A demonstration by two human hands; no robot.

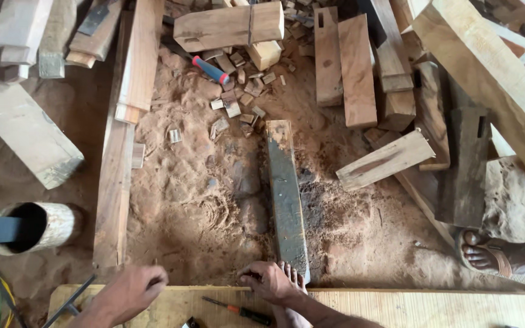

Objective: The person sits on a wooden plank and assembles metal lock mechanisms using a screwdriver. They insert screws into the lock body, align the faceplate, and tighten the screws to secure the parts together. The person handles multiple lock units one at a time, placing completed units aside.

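Left hand point(130, 293): curling loosely at the pale plank point(396, 307) edge, grasping nothing visible. Right hand point(270, 282): fingers clenching on the plank's far edge beside the orange screwdriver point(238, 311). Step judged: steadying the plank; any shift is calling for firmer grip.

Open sawdust floor point(195, 200) ahead of hands; dark plank point(287, 200), offcuts point(238, 103) obstruct.
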